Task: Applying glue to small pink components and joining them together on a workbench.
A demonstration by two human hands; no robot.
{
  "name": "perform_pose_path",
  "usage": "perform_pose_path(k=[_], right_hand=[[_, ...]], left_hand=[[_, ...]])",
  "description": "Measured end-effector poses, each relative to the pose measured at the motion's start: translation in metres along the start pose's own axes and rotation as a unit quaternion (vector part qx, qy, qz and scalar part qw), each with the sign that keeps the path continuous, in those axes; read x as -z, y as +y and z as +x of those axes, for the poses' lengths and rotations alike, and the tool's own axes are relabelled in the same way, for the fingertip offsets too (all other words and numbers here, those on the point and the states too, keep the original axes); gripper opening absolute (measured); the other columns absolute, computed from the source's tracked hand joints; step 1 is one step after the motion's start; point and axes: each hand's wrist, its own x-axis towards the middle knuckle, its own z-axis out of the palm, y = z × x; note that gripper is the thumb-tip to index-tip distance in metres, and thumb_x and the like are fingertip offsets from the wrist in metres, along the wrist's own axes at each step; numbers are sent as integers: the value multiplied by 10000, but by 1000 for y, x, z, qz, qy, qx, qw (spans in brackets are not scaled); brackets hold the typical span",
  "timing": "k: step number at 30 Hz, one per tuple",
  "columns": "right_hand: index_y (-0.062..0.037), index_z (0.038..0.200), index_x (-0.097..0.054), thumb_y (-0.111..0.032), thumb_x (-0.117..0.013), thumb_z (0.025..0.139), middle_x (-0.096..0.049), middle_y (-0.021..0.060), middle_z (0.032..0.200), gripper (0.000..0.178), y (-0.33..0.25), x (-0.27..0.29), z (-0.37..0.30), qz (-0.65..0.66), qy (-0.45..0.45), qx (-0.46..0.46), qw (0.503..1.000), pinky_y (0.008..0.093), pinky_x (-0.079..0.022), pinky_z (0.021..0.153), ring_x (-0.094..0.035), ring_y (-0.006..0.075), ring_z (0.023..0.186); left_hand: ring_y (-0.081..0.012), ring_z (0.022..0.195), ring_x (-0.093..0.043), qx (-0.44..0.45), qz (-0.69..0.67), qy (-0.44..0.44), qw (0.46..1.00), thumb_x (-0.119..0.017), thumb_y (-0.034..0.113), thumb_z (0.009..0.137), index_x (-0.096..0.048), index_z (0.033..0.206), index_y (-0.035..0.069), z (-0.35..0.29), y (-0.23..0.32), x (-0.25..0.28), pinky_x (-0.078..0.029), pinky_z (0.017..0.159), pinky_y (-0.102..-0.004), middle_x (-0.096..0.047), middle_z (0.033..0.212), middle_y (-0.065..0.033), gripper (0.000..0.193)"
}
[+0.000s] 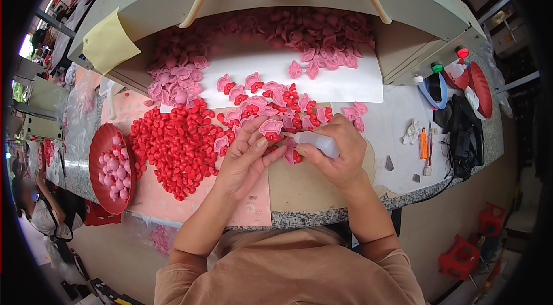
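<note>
So from where I'm sitting I'm looking down at a speckled granite workbench (492, 158), with a pink sheet (196, 210) on the left and a tan board (299, 198) right in front of the person. A big beige hood (426, 17) arches over the back, and dark-pink ruffled pieces (331, 34) are piled up under it, some spilling onto a white sheet (345, 86). Left of centre there's a huge heap of glossy red pieces (173, 149), next to a red bowl (96, 172) of pink balls (114, 175). Over on the right I've got an orange cutter (423, 145) and a brush (428, 155). Red stools (459, 258) sit on the floor lower right, and another person (49, 213) is off at the left edge.

Now the hands. The left hand (242, 162) is partly open, palm up, pinching a pink-and-red ruffled piece (271, 127) at its fingertips, just over the near side of the scattered pieces. The right hand (343, 152) is curled around a translucent squeeze bottle (320, 142), nozzle aimed left at that piece. Tip's super close, but I can't tell if it's actually touching.
</note>
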Motion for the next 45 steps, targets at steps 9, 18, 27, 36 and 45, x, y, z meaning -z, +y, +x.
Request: perform_pose_path(k=[9, 18, 27, 36, 45], right_hand=[[-23, 784, -587, -156, -783, 658, -540, 70, 663, 269, 2, 0, 0, 10, 3, -13, 1000, 277, -378, 485, -486, 179, 552], [-15, 789, -572, -192, -756, 698, -560, 64, 682, 272, 0, 5, -1, 47, 11, -44, 998, 269, -386, 508, -497, 166, 567], [-12, 793, -587, -157, -765, 680, -586, 72, 709, 256, -2, 0, -3, 43, -14, -27, 999, 273, -402, 519, -514, 174, 584], [-15, 798, -598, -159, -763, 683, -590, 81, 713, 247, -1, -1, -3, 33, -17, -9, 999, 285, -410, 526, -515, 185, 586], [-29, 908, -478, -226, -615, 840, -562, 77, 780, 250, 13, 37, -16, 288, 124, -265, 912, 285, -429, 557, -529, 157, 644]], left_hand=[[-175, 1096, -526, 6, 2, 12, 1000, -505, 59, 905, -383, 1305, 95, 0, 1, -4, -434, 982, -377, -513, 1162, -28, 420], [-177, 1094, -527, 5, 6, 5, 1000, -504, 49, 903, -386, 1302, 94, 1, 1, -3, -437, 980, -380, -511, 1163, -33, 419], [-214, 1100, -524, -7, 19, -10, 1000, -504, 47, 902, -390, 1296, 91, -1, 2, -7, -435, 982, -380, -486, 1208, -63, 413], [-210, 1117, -513, -10, 17, -9, 1000, -500, 44, 903, -386, 1301, 84, 0, 1, -5, -436, 982, -378, -477, 1230, -65, 415], [-215, 1097, -533, 6, -8, -11, 1000, -526, 79, 898, -382, 1315, 89, 1, -1, -2, -444, 969, -399, -519, 1177, -38, 441]])
